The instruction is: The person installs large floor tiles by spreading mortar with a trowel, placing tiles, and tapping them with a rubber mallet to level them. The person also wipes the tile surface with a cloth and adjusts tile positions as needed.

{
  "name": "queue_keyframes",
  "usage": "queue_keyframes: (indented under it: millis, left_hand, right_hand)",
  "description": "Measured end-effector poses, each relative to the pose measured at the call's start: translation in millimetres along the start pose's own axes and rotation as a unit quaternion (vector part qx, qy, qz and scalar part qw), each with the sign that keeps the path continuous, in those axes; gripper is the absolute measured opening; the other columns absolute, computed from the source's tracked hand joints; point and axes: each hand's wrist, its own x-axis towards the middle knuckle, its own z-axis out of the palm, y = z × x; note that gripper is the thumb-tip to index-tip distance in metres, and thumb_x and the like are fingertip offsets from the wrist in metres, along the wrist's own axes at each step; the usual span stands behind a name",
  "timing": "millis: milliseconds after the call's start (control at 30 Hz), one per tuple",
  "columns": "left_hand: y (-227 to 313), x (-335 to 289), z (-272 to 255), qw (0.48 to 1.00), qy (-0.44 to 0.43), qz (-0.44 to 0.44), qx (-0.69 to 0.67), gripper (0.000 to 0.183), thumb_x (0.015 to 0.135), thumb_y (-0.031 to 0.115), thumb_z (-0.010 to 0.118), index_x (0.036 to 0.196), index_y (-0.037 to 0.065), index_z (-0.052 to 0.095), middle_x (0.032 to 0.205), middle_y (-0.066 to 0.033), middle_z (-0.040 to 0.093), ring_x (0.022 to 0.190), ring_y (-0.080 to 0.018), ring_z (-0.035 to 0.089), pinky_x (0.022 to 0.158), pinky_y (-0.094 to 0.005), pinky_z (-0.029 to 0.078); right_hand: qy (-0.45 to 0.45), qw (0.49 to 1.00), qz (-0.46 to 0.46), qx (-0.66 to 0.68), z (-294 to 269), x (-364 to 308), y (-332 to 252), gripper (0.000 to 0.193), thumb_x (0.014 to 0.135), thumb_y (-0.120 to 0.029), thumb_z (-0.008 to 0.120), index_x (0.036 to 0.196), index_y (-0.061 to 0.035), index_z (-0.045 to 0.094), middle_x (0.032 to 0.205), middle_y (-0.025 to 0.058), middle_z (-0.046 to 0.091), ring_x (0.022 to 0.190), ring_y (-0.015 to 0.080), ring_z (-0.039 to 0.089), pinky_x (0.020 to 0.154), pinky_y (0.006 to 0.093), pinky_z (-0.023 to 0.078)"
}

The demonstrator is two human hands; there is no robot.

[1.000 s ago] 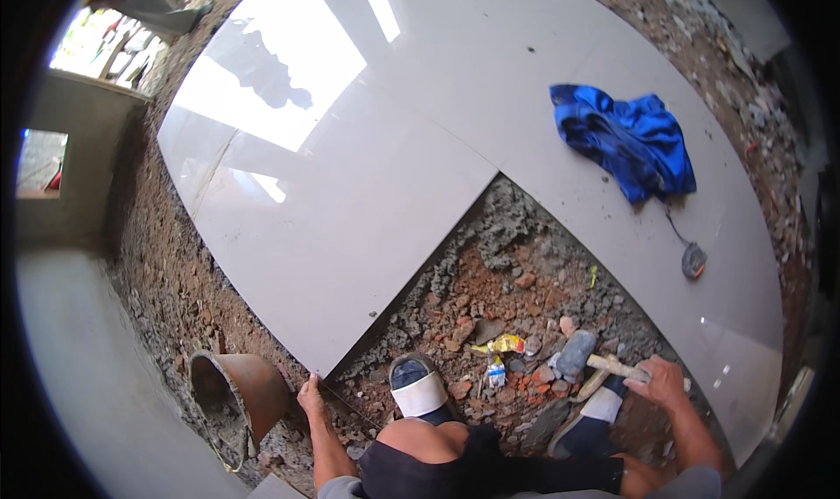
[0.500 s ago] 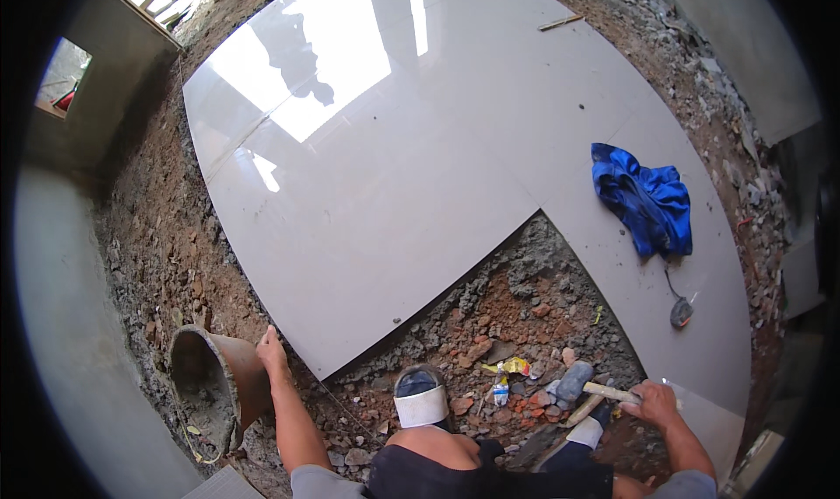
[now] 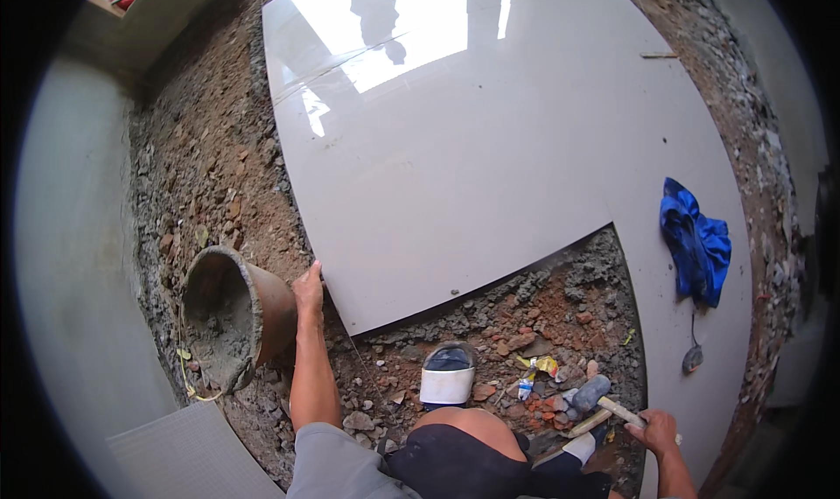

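My right hand [image 3: 661, 433] is closed around the wooden handle of a rubber mallet [image 3: 591, 392]; its dark grey head rests over rubble at the lower right. My left hand [image 3: 307, 289] is at the left edge of a large glossy light-grey floor tile [image 3: 490, 167]. Its fingers look curled, with one tip up against the tile's edge; whatever they grip, if anything, is hidden. Just left of that hand, a mortar-caked bucket [image 3: 273, 311] lies tipped on its side, grey mortar inside.
A blue cloth [image 3: 696, 245] lies on the tiles at right, above a small dark corded weight [image 3: 692, 359]. Broken brick and mortar fill the gap [image 3: 569, 302] beside the tiles. A yellow wrapper [image 3: 547, 366] sits near my sandalled foot [image 3: 448, 376]. A ridged panel [image 3: 188, 455] lies lower left.
My view has swung left, so the tiles, cloth and mallet appear farther right. My left hand remains at the tile's edge and my right hand still holds the mallet.
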Motion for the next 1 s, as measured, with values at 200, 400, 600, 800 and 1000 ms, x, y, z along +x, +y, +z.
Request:
queue_keyframes:
  millis: [200,400,600,800,1000]
  left_hand:
    - [-10.4,-11.3,-0.2,0.993,-0.02,0.005,-0.119,0.046,0.096,0.03,0.054,0.118,-0.01,0.059,0.107,-0.0155,0.067,0.093,-0.0219,0.066,0.083,-0.0317,0.051]
    - [-60.4,-42.0,-4.7,0.99,0.008,0.02,-0.137,0.046,0.098,0.029,0.05,0.128,-0.005,0.052,0.112,-0.0146,0.066,0.101,-0.0209,0.063,0.085,-0.0348,0.048]
    - [-97.2,-77.0,-17.1,0.999,0.024,0.049,-0.004,0.03,0.09,0.022,0.063,0.104,-0.004,0.067,0.098,-0.0118,0.069,0.091,-0.0172,0.063,0.082,-0.032,0.048]
    - [-99.0,-79.1,-19.5,0.999,-0.018,0.043,-0.026,0.024,0.086,0.018,0.068,0.096,-0.003,0.069,0.084,-0.0093,0.069,0.08,-0.0141,0.061,0.074,-0.0299,0.049]
    - [-99.0,-80.0,-13.5,0.998,-0.006,0.028,-0.047,0.022,0.085,0.017,0.068,0.091,-0.004,0.068,0.082,-0.0096,0.068,0.077,-0.0147,0.061,0.071,-0.0315,0.048]
  right_hand:
    - [0.008,0.998,-0.052,-0.018,-54.0,23.9,-42.6,0.042,0.07,-0.046,0.076,0.082,-0.0067,0.07,0.076,0.0152,0.066,0.075,0.0369,0.064,0.067,0.0457,0.05]
    - [0.048,0.984,-0.172,-0.014,-109.1,77.3,-147.1,0.038,0.075,-0.044,0.074,0.082,-0.0072,0.067,0.076,0.0122,0.064,0.072,0.0344,0.064,0.064,0.0428,0.051]
    - [0.107,0.952,-0.285,0.035,-122.4,115.6,-251.5,0.035,0.078,-0.042,0.073,0.085,-0.0086,0.066,0.076,0.0101,0.063,0.069,0.0299,0.064,0.062,0.0403,0.051]
    - [0.102,0.944,-0.314,-0.017,-117.7,124.3,-280.2,0.037,0.078,-0.045,0.073,0.086,-0.0095,0.066,0.076,0.0094,0.062,0.067,0.0286,0.064,0.061,0.0403,0.052]
    - [0.085,0.948,-0.302,-0.053,-106.6,125.5,-278.1,0.037,0.078,-0.046,0.072,0.089,-0.0106,0.067,0.079,0.0083,0.063,0.068,0.0294,0.064,0.061,0.0403,0.052]
